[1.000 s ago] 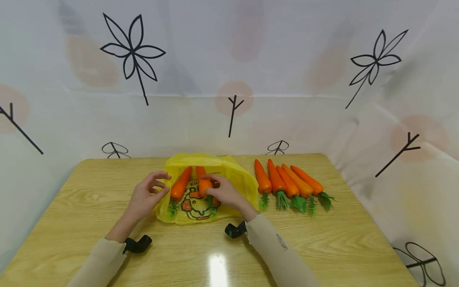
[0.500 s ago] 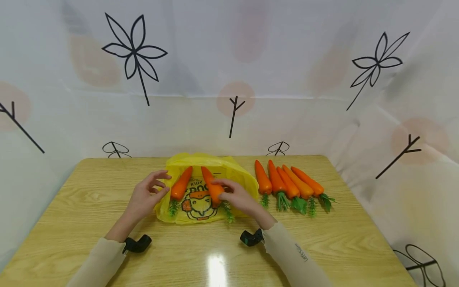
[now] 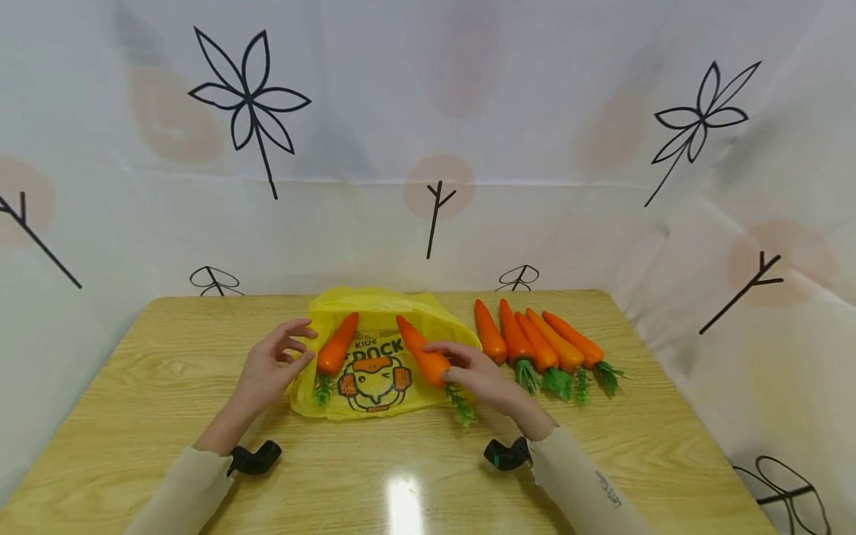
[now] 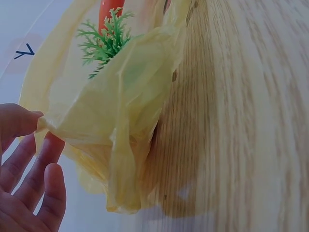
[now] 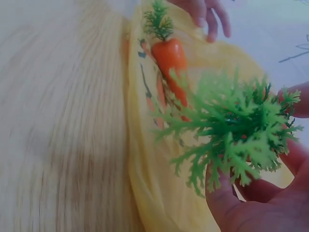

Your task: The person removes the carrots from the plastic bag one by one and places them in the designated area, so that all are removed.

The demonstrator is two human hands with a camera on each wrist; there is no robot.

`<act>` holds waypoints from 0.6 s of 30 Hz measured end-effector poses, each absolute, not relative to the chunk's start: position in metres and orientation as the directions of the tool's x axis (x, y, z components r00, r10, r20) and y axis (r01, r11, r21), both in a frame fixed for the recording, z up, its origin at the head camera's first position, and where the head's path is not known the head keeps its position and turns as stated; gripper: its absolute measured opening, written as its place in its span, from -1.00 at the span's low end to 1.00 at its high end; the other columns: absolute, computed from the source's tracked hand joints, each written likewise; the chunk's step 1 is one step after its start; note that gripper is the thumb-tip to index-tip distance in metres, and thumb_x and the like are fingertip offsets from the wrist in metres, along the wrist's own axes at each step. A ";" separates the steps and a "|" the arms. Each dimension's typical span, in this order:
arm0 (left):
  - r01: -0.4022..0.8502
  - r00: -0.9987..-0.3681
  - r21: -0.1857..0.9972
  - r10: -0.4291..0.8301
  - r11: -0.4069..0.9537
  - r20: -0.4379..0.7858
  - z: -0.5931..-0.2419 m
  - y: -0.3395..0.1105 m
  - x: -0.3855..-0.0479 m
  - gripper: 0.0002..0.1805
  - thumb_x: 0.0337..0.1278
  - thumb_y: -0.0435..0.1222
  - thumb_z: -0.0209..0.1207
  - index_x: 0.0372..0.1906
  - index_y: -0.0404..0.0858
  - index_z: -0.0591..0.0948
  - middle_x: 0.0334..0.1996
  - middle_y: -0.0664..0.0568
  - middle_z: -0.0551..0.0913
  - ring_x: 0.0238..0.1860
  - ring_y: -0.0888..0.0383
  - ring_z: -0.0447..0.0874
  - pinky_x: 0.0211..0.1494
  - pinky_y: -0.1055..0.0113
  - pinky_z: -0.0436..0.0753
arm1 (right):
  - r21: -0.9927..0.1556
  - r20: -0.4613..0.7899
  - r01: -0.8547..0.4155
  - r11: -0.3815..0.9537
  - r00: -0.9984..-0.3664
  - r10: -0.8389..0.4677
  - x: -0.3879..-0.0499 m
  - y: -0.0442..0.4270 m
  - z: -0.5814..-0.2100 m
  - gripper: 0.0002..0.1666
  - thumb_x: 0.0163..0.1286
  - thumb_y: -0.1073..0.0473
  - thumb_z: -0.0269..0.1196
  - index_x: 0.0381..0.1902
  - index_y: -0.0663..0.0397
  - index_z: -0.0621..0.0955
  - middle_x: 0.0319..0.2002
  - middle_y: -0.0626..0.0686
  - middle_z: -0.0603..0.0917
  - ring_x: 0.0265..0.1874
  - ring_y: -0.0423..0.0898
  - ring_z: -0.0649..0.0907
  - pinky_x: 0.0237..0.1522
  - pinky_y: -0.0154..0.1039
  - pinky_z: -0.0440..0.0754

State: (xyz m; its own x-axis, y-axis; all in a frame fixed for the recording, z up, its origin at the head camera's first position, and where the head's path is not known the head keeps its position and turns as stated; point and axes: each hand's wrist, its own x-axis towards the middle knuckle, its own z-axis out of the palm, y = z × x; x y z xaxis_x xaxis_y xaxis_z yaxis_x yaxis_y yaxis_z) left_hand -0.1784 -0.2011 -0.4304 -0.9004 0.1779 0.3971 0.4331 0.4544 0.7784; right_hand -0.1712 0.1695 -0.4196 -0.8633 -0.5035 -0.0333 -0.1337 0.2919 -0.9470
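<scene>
A yellow plastic bag [image 3: 364,301] lies spread with its mouth toward me, a duck-like cartoon printed inside. My left hand [image 3: 270,368] pinches the bag's left edge between thumb and finger, as the left wrist view shows. Near it in the bag rests an orange carrot [image 3: 336,347] with feathery green leaves [image 4: 108,38]. My right hand [image 3: 484,377] holds another carrot [image 3: 424,353] by its thick end, over the bag's right part. The tip points away to the left. In the right wrist view, its green leaves [image 5: 236,125] hide much of the grip.
Several more carrots [image 3: 535,342] with green tops lie side by side on the wooden table [image 3: 334,475], right of the bag. A white cloth [image 3: 361,223] with plant drawings hangs behind the table and along its right side.
My right hand has moved right and toward me with the carrot, drawing it away from the carrot at the left. My left hand has stayed at the bag's edge.
</scene>
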 end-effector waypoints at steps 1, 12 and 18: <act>0.434 -0.900 0.776 0.178 0.457 0.398 -0.430 -0.201 -0.178 -0.46 0.23 -0.45 0.29 0.31 -0.20 0.50 -0.01 -0.07 0.67 -0.15 0.13 0.62 -0.21 0.40 0.57 | -0.945 -0.035 -0.136 0.299 -0.863 -0.505 -0.170 0.173 -0.418 -0.48 0.46 0.27 0.14 0.34 -0.13 0.51 0.42 0.02 0.36 0.31 0.05 0.41 0.16 -0.05 0.48; 0.441 -0.896 0.773 0.182 0.455 0.404 -0.430 -0.200 -0.176 -0.46 0.22 -0.46 0.30 0.31 -0.21 0.50 -0.01 -0.07 0.67 -0.15 0.11 0.62 -0.21 0.40 0.57 | -0.930 -0.034 -0.178 0.321 -0.829 -0.559 -0.154 0.211 -0.401 -0.46 0.45 0.27 0.09 0.38 -0.02 0.47 0.40 0.08 0.40 0.44 0.13 0.26 0.30 0.13 0.30; 0.442 -0.895 0.763 0.177 0.471 0.410 -0.432 -0.201 -0.178 -0.46 0.21 -0.53 0.27 0.29 -0.28 0.49 -0.03 -0.13 0.67 -0.17 0.09 0.62 -0.22 0.41 0.57 | -0.935 -0.048 -0.167 0.314 -0.815 -0.577 -0.144 0.228 -0.393 -0.46 0.43 0.31 0.08 0.36 0.04 0.48 0.38 0.12 0.42 0.42 0.17 0.28 0.30 0.19 0.28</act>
